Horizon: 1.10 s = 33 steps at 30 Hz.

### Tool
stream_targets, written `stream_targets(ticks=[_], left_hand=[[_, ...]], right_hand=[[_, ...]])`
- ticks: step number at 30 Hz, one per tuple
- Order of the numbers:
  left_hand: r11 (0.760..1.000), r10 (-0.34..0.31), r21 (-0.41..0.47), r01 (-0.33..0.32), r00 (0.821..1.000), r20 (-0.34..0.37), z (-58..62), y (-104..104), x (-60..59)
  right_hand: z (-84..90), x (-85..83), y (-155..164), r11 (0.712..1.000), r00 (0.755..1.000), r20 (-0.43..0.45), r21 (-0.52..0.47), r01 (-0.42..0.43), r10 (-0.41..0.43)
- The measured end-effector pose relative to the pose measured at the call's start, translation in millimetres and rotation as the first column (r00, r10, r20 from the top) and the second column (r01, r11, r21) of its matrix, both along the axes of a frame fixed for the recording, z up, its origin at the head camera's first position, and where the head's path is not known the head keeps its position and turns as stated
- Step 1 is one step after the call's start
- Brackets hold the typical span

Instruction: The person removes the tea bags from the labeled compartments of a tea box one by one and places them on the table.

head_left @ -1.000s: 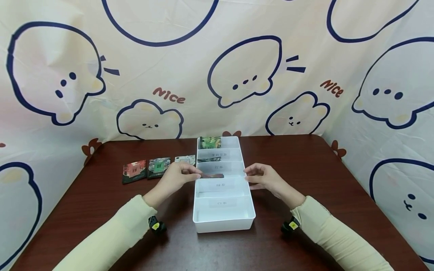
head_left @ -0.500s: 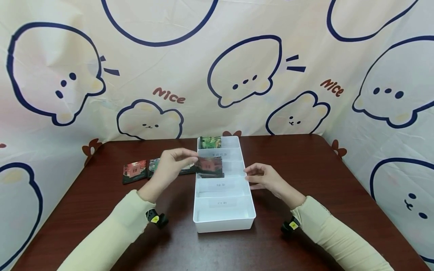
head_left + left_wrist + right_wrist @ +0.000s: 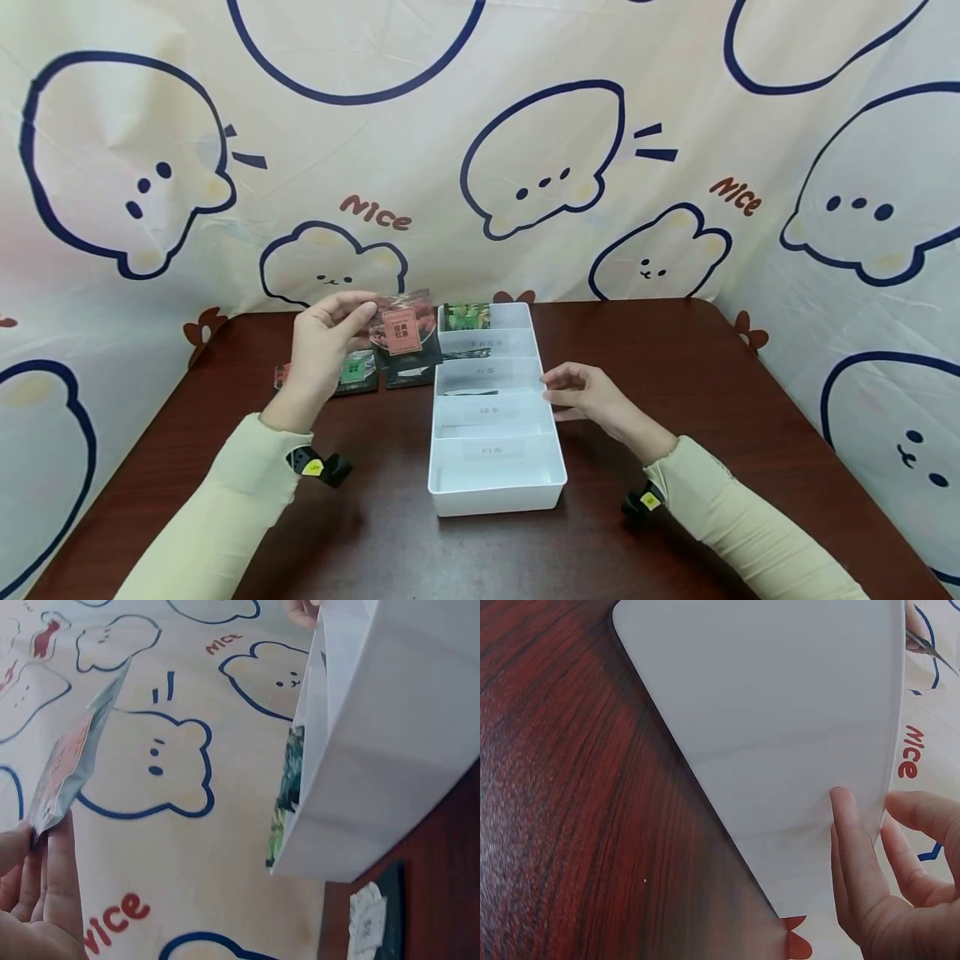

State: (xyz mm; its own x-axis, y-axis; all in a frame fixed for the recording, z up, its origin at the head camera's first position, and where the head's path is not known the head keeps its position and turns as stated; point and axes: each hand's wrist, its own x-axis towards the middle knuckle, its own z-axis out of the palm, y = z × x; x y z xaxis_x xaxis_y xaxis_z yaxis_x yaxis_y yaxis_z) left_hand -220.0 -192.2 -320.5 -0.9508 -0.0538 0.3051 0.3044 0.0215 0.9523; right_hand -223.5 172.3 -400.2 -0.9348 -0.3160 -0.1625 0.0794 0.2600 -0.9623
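Note:
My left hand (image 3: 322, 337) pinches a red and black tea packet (image 3: 403, 333) between thumb and fingers. The packet is raised at the left of the white divided box (image 3: 495, 500), its labelled front towards the head camera. In the left wrist view the same packet (image 3: 79, 750) appears nearly edge-on. At the box's right side, my right hand (image 3: 592, 396) holds the rim lightly, with its fingertips at the edge and its thumb against the outer wall, as the right wrist view shows. A green packet (image 3: 467, 316) lies in the far compartment; thin packet edges show in two others.
On the dark wooden table (image 3: 637, 533), a row of tea packets lies left of the box, including a green one (image 3: 358, 371), partly hidden by the left hand and raised packet. Small printed labels (image 3: 491, 410) mark the box's compartments. A cartoon-printed cloth (image 3: 435, 150) hangs behind.
My left hand has lifted the red tea packet up out of a middle compartment and carried it left, turning its labelled front to view. My right hand has stayed at the box's rim.

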Motion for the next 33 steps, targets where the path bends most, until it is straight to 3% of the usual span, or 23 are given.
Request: stream_targets(ticks=[5, 15, 25, 33], left_hand=[[0.999, -0.009, 0.052, 0.003, 0.992, 0.126, -4.1, -8.0, 0.9], [1.000, 0.006, -0.027, 0.004, 0.942, 0.337, -33.7, -25.0, -1.1], [0.987, 0.015, -0.146, 0.061, 0.883, 0.468, -63.1, -33.1, -4.8], [0.959, 0.016, -0.254, 0.128, 0.867, 0.499, -83.0, -35.3, -9.0]], right_hand=[[-0.9, -0.1, 0.3, 1.000, 1.000, 0.004, -0.028, -0.012, 0.012], [0.5, 0.0, 0.2, 1.000, 1.000, 0.006, -0.021, -0.006, 0.006], [0.6, -0.5, 0.2, 1.000, 1.000, 0.000, -0.015, -0.009, 0.009], [1.1, 0.1, 0.7, 1.000, 1.000, 0.000, -0.009, -0.005, 0.005]])
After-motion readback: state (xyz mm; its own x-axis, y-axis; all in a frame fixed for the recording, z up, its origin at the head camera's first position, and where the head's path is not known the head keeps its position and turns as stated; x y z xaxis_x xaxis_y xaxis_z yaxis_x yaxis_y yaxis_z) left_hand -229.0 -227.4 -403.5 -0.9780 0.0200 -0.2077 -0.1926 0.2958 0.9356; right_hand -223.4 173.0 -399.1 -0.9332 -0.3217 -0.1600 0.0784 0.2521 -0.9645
